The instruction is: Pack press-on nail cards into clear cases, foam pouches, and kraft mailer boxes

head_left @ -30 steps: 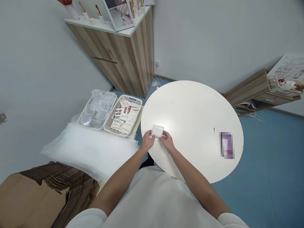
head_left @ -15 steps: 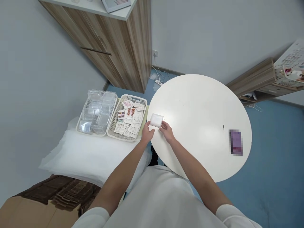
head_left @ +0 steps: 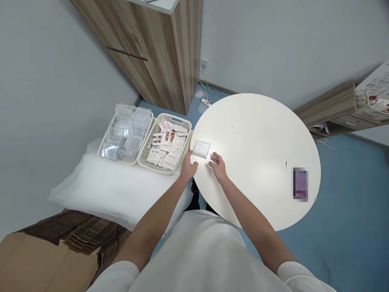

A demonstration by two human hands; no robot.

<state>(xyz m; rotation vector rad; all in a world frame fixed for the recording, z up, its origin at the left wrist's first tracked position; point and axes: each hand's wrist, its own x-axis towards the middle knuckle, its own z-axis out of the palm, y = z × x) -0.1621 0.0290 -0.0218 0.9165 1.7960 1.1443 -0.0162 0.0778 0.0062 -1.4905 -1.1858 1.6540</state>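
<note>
A small white square packet (head_left: 201, 148) lies flat near the left edge of the round white table (head_left: 258, 150). My left hand (head_left: 189, 167) rests at the table's rim just below the packet, fingers loosely apart, holding nothing. My right hand (head_left: 218, 166) hovers on the tabletop to the packet's lower right, fingers spread, also free of it. Neither hand touches the packet.
Left of the table, a white basket of printed cards (head_left: 166, 145) and a tray of clear plastic boxes (head_left: 125, 136) sit on a stack of white sheets (head_left: 112, 190). Flattened cardboard (head_left: 54, 243) lies lower left. A blurred purple item (head_left: 300, 184) lies on the table's right side. A wooden cabinet (head_left: 158, 52) stands behind.
Both hands held the white packet's near edge before; now they have let go and pulled back slightly, leaving it lying on the table. The view has tilted further down.
</note>
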